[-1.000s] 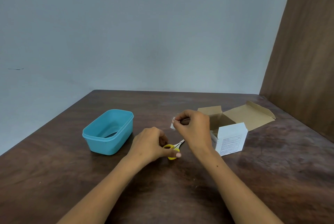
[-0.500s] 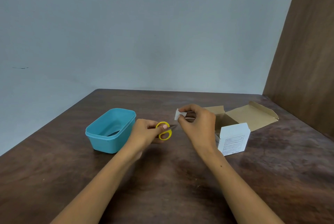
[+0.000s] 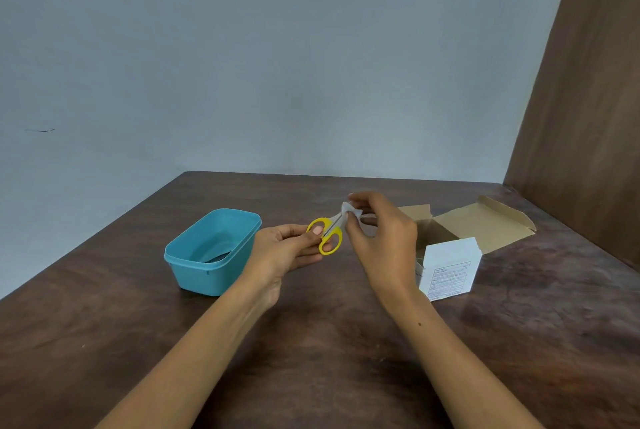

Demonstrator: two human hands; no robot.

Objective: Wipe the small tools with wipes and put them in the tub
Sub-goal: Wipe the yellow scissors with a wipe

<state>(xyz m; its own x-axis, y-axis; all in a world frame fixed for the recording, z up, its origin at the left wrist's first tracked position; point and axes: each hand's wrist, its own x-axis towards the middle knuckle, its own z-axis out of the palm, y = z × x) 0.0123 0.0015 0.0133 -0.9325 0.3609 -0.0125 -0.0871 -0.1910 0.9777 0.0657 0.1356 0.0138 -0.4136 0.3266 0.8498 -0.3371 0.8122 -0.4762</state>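
Observation:
My left hand (image 3: 289, 248) holds small yellow-handled scissors (image 3: 329, 234) by the handles, above the table and just right of the tub. The blades point up and to the right. My right hand (image 3: 381, 234) pinches a small white wipe (image 3: 348, 209) folded around the blade tips. The blue plastic tub (image 3: 211, 252) stands on the table to the left of my hands, with a dark item lying on its bottom.
An open cardboard box (image 3: 485, 224) with white wipe packets (image 3: 450, 269) stands on the dark wooden table (image 3: 311, 342) to the right. A brown wooden panel (image 3: 588, 117) rises at the far right. A grey wall is behind the table.
My left hand picked the scissors up off the table and raised them. My right hand brought the wipe onto the blades. The view shifted slightly.

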